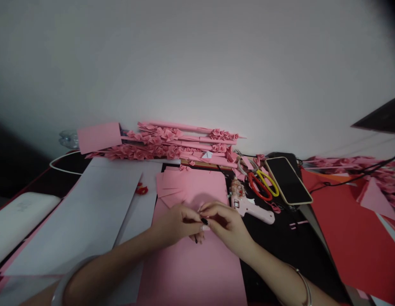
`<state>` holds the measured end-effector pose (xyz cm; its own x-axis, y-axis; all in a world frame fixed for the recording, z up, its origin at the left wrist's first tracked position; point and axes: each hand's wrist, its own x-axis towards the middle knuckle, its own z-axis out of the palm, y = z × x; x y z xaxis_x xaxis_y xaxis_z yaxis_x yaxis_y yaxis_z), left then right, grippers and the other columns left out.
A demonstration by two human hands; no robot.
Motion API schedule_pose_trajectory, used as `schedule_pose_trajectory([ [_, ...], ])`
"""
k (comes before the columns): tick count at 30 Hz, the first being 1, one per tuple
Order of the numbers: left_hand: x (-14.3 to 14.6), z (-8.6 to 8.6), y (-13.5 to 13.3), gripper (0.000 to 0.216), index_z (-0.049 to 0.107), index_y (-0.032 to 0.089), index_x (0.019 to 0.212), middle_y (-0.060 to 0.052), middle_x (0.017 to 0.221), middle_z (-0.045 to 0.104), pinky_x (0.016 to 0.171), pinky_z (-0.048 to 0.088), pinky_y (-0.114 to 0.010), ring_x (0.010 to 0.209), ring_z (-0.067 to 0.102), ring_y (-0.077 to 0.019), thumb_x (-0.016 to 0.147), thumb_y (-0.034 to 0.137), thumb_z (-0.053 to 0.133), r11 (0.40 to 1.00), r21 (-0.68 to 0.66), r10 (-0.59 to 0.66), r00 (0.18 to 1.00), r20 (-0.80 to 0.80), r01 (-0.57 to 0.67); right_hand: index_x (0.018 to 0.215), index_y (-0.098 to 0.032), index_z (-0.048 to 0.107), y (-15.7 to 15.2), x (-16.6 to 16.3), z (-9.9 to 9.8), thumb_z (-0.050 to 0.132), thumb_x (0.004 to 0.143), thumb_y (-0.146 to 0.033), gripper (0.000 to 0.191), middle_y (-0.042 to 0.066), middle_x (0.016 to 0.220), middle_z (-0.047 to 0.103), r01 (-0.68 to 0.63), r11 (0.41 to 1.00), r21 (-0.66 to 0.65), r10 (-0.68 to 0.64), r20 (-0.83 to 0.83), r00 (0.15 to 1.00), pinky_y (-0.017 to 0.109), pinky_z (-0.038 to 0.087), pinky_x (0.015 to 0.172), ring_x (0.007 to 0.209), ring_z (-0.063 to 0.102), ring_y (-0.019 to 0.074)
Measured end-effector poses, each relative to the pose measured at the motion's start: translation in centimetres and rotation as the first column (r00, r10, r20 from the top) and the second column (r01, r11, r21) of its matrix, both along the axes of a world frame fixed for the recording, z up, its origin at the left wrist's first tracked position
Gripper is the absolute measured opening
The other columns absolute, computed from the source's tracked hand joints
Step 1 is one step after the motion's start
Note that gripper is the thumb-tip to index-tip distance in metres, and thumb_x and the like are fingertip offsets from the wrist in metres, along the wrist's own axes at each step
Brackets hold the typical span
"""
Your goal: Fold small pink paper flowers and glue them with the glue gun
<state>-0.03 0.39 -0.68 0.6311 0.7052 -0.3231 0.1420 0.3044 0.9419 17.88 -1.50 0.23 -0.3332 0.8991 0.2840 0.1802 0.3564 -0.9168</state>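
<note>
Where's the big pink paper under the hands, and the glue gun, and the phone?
Pink paper (194, 272): head view, bare lower part.
Glue gun (248, 207): head view, where handle meets body.
Phone (289, 180): head view, middle of dark screen.

Small pink piece (204, 216), mostly hidden, pinched between hands (231, 227) above pink sheet (194, 276).

The person's forearms are showing bare. A broad, pale, milky bangle (61, 282) is circling the left one; a thin, silvery bracelet (307, 287) with a small rounded knob is ringing the right. Polished fingernails (204, 221) are gleaming, some black, one pale.
</note>
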Motion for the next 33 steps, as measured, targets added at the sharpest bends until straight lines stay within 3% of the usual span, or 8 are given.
schedule_pose_trajectory([
  [8,0.0,0.1,0.0,0.017,0.07,0.016,0.061,0.0,0.056,0.068,0.057,0.051,-0.021,0.051,0.062,-0.0109,0.075,0.025,0.067,0.997,-0.076,0.004,0.999,0.032,-0.002,0.073,-0.02,0.06,-0.2,0.0,0.4,0.058,0.088,-0.018,0.015,0.006,0.084,0.066,0.009,0.997,0.079,-0.012,0.042,0.999,0.03,0.053,0.07,0.08,0.066,0.0169],
  [16,-0.4,0.7,0.5,0.023,0.07,0.014,0.062,-0.001,0.057,0.068,0.054,0.048,-0.022,0.05,0.061,-0.0106,0.072,0.035,0.072,0.98,-0.198,-0.021,0.997,0.074,0.036,0.09,-0.018,0.063,-0.5,0.8,1.1,0.04,0.097,-0.028,0.026,0.011,0.098,0.064,-0.108,0.976,0.19,0.083,0.136,0.987,0.032,0.052,0.08,0.091,0.064,0.0194],
  [23,-0.5,0.9,0.7,0.029,0.068,0.014,0.064,0.0,0.058,0.067,0.054,0.047,-0.022,0.049,0.06,-0.0097,0.071,0.041,0.074,0.97,-0.242,-0.004,0.996,0.091,0.026,0.097,-0.019,0.066,-0.5,0.9,1.2,0.035,0.099,-0.037,0.035,0.011,0.103,0.066,-0.105,0.961,0.256,0.057,0.186,0.981,0.034,0.053,0.084,0.096,0.064,0.0202],
  [29,-0.2,1.0,0.4,0.027,0.068,0.013,0.064,-0.001,0.058,0.067,0.055,0.048,-0.022,0.05,0.06,-0.0099,0.073,0.038,0.073,0.984,-0.18,0.023,0.996,0.089,-0.007,0.093,-0.019,0.064,-0.5,0.8,1.2,0.034,0.1,-0.037,0.037,0.01,0.098,0.065,-0.074,0.983,0.167,0.049,0.146,0.988,0.033,0.052,0.081,0.092,0.063,0.0205],
  [33,0.0,0.5,0.1,0.023,0.067,0.014,0.064,-0.002,0.059,0.067,0.057,0.049,-0.022,0.052,0.061,-0.0108,0.075,0.033,0.07,0.996,-0.083,0.018,0.996,0.089,-0.011,0.086,-0.019,0.056,-0.3,0.7,0.8,0.04,0.097,-0.031,0.023,0.004,0.078,0.058,0.028,0.994,0.104,-0.05,0.218,0.975,0.029,0.046,0.065,0.071,0.056,0.0173],
])
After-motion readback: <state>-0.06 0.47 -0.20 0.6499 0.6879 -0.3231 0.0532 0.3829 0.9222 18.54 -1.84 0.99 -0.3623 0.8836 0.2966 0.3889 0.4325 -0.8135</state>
